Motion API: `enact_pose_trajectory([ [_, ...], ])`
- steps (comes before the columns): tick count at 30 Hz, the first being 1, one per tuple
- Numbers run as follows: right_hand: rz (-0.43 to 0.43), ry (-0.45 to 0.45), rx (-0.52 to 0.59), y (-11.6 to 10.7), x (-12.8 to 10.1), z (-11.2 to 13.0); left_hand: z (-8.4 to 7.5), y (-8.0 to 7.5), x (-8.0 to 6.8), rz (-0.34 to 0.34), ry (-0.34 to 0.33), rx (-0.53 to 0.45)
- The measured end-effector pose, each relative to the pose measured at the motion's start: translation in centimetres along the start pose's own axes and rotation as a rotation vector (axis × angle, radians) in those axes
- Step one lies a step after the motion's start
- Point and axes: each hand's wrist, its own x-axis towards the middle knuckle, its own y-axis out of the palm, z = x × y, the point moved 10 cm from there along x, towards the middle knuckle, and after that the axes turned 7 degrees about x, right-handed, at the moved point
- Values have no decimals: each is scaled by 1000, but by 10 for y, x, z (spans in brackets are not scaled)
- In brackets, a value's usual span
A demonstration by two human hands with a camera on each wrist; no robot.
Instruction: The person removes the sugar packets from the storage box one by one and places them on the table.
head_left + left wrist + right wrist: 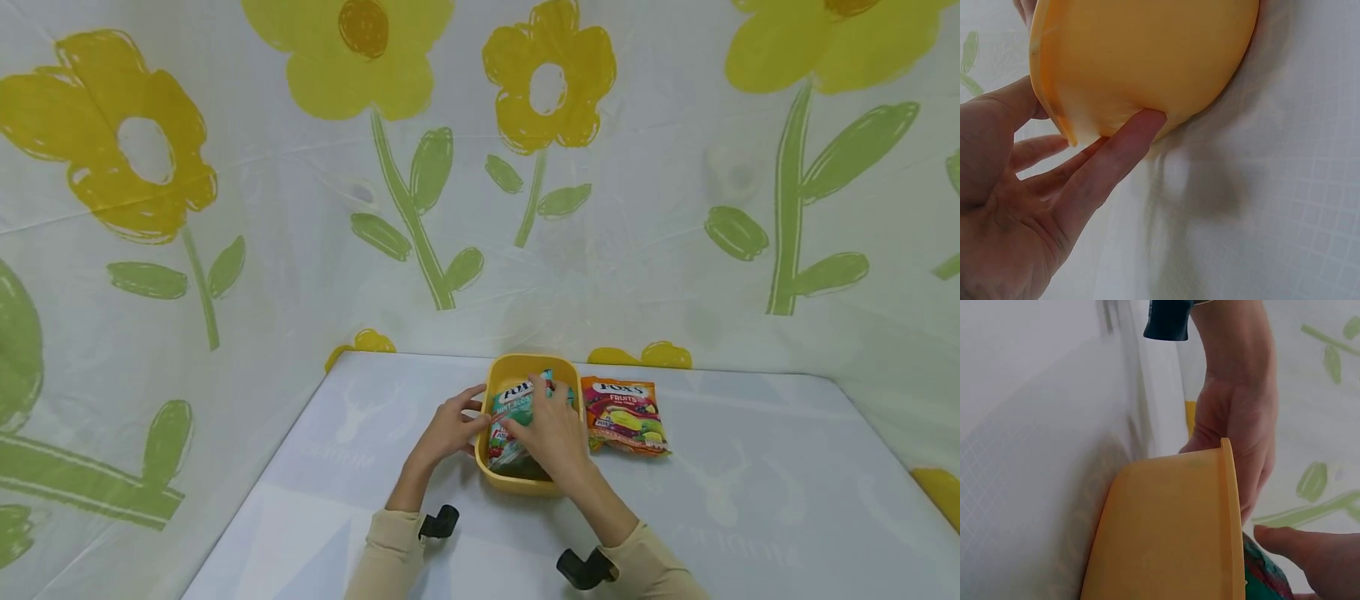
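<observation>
A yellow plastic tub point(517, 485) stands on the table with a green bag of Fox's candy point(516, 408) inside it. My left hand point(450, 429) grips the tub's left side. In the left wrist view its fingers point(1110, 159) lie along the outer wall, and the thumb goes up to the rim. Over the tub, my right hand point(557, 429) holds the green bag, fingers at its upper end and thumb at its left side. The right thumb point(1285, 540) shows just above the rim in the right wrist view, beside the bag's edge point(1266, 572).
Right of the tub, close against it, lies an orange and purple Fox's Fruits candy bag point(624, 417). The white table point(720, 500) ends at the back against a flower-printed curtain point(637, 250). Black wrist cameras point(438, 522) sit on both sleeves.
</observation>
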Motion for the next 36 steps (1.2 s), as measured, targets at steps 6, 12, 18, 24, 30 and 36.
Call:
enact_pose_trajectory([
  [6, -19, -40, 132, -5, 4, 0, -1, 0, 0, -2, 9, -5],
  [12, 54, -21, 223, -1, 8, -4, -1, 0, 0, 4, 14, -11],
  [18, 134, -14, 280, 1, 10, -2, -1, 0, 0, 1, 16, -12],
  [24, 237, 25, 294, 6, 11, -4, -1, 0, -1, 0, 7, -15],
  [30, 315, 43, 315, 11, 10, -6, -1, -1, -1, -3, 1, -8],
  [36, 319, 63, 376, 11, 12, -11, 0, 0, 0, -4, 3, -19],
])
